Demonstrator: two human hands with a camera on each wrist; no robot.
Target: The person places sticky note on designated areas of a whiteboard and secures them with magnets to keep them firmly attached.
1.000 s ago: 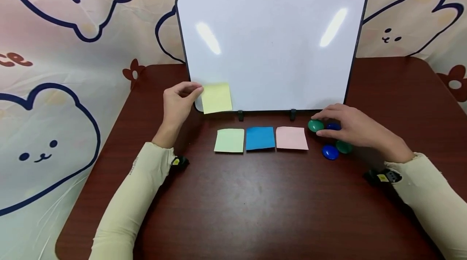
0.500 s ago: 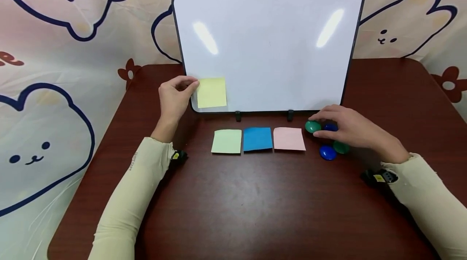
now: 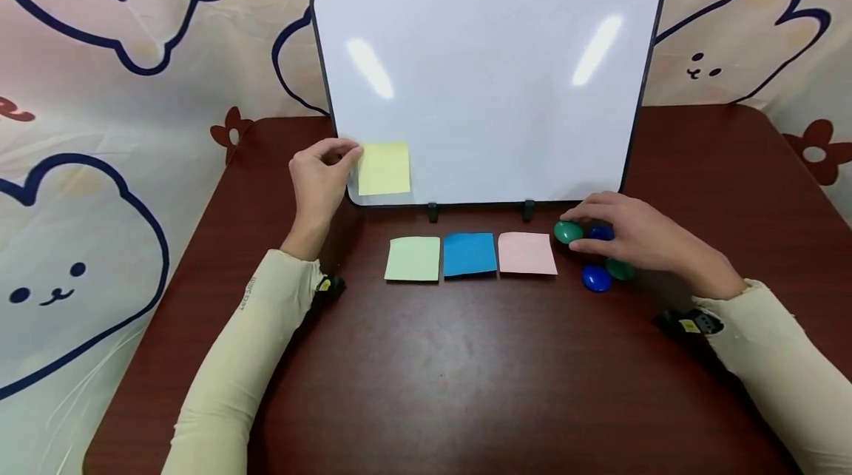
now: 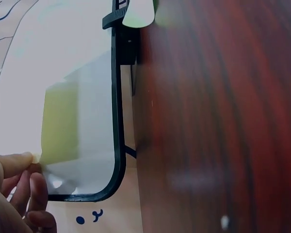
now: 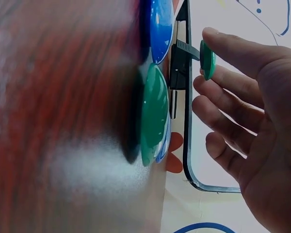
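My left hand pinches the upper left corner of a yellow sticky note between thumb and fingers. The note lies upright against the lower left corner of a whiteboard. In the left wrist view, the thumb and fingers meet at the edge of the same note. On the other side, my right hand holds a round green magnet between thumb and index finger, seen edge-on in the right wrist view. Beneath and beside that hand are two blue magnets and another green magnet on the table.
Side by side before the board lie a light green note, a blue note and a pink note. Small black feet support the board on the dark wooden table. A printed curtain hangs behind.
My left hand has raised the yellow note slightly up the board and straightened it. My right hand keeps its place with the green magnet. The head view has shifted a little.
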